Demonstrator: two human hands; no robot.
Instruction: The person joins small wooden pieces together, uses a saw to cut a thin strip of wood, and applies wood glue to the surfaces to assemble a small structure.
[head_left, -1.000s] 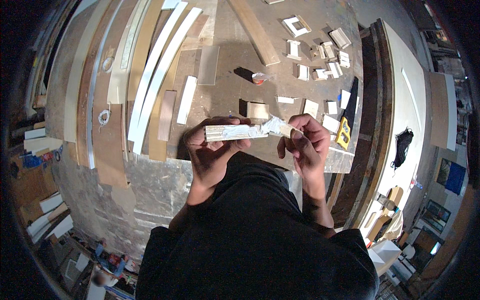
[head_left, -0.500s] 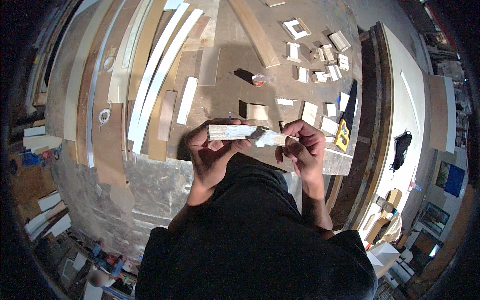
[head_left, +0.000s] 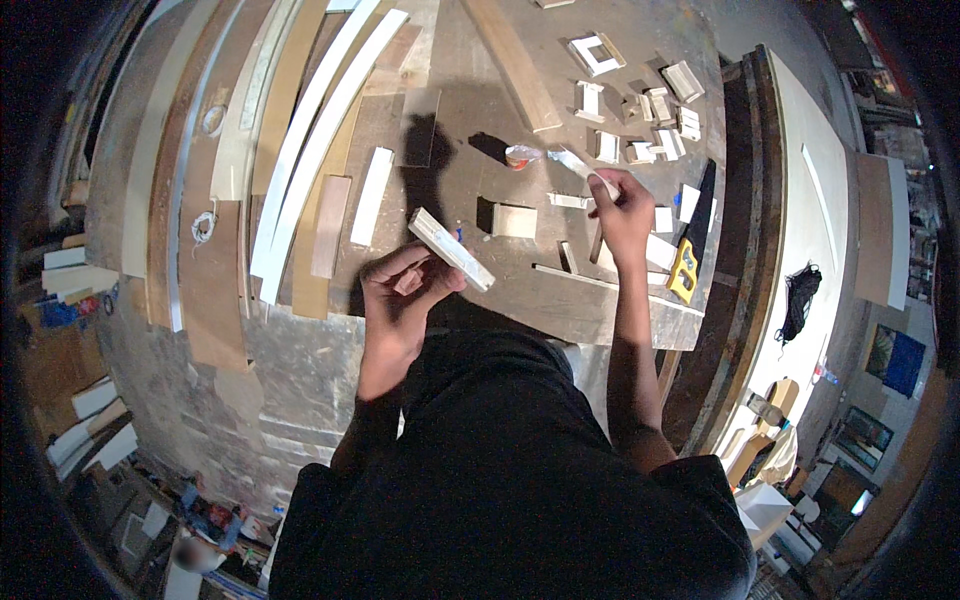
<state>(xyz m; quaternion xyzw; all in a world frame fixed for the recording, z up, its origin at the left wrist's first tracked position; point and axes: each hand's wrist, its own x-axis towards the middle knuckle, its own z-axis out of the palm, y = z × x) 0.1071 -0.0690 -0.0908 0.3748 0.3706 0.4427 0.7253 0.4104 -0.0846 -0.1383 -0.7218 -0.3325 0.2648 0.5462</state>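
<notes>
My left hand grips a short wooden block, tilted, with white paste smeared along its upward face. In my right hand is a thin wooden stick, pinched near its lower end; its far tip is coated with white paste. That tip is just right of a small red-and-white cup and appears slightly apart from it. A pale wooden block rests on the workbench between my hands.
Several small cut frame pieces lie at the far right. A yellow-handled handsaw sits by the right edge. Long boards and white strips cover the left side, and a long plank lies at the back.
My right hand has moved away from the block, forward and right, taking the stick's tip near the cup. My left hand has shifted slightly left and tilted the block.
</notes>
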